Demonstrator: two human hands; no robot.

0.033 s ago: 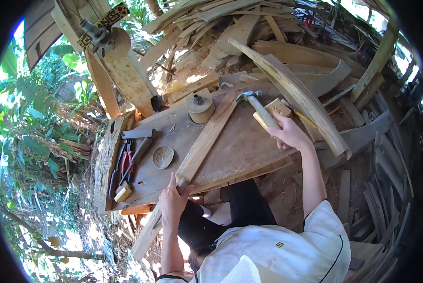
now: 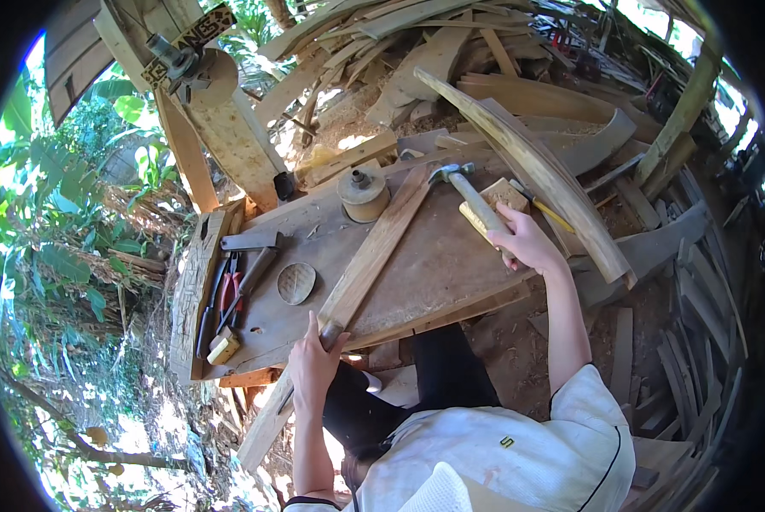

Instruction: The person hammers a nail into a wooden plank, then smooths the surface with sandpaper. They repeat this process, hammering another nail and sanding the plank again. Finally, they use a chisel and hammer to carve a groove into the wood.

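My right hand is closed around the handle of a claw hammer, whose metal head is over the far side of the workbench. A long wooden plank lies slantwise across the bench and juts past its near edge. Over that edge my left hand is closed around what looks like a chisel. Its rounded wooden end sticks up above the fingers, and a narrow dark part shows below them against the plank. The hand hides the middle of the tool.
A hatchet, red-handled pliers and a shallow round dish lie on the left of the bench. A round block with a metal spindle stands beyond the plank. A long curved timber leans at right, before piled boards.
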